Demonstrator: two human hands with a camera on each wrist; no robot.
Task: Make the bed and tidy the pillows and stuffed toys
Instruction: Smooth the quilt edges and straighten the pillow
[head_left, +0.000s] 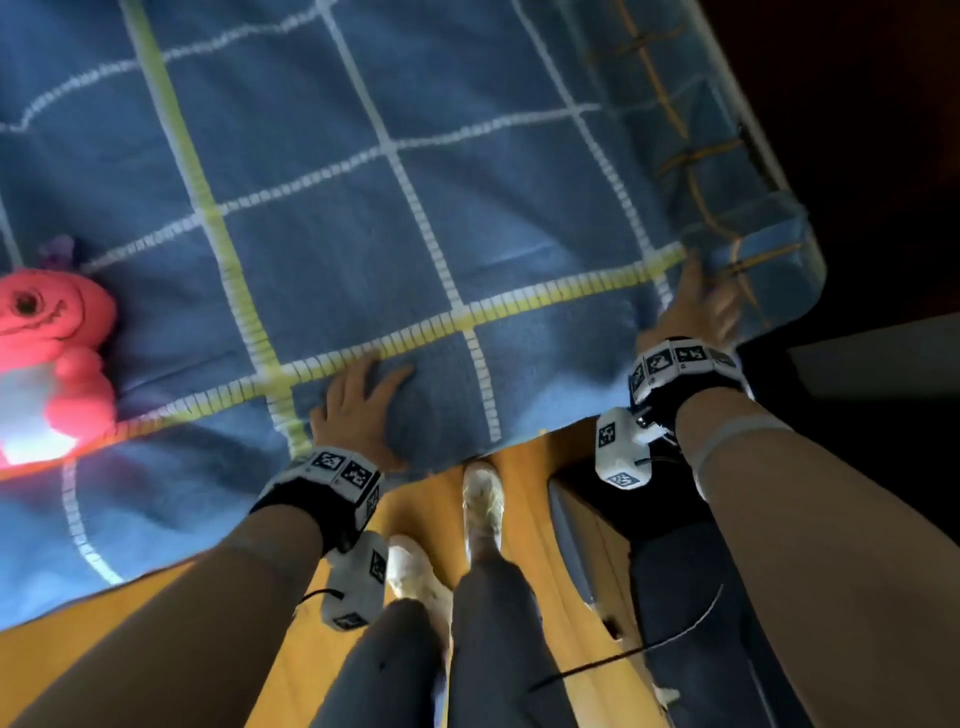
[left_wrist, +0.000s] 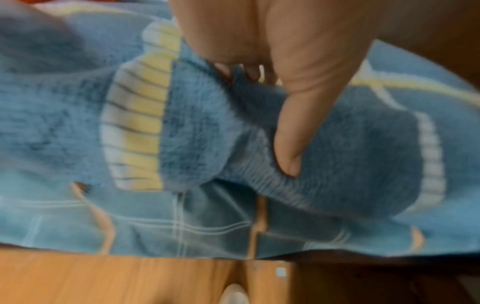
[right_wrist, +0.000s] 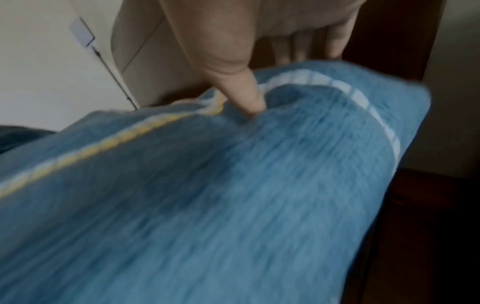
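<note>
Bed's blanket (head_left: 363, 208) lies flat, both hands gripping.

- No readable text, brand, number or sign is to be found in any view.
- Only black-and-white square code markers (head_left: 343, 466) are seen, printed on the wrist bands and camera housings; no letters or digits can be made out on them.

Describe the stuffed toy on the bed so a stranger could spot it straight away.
Start at the blue checked blanket covering the bed. On its left side, left of the left hand, lies the stuffed toy. It is bright pink with a pale belly, the only pink thing there.
</note>
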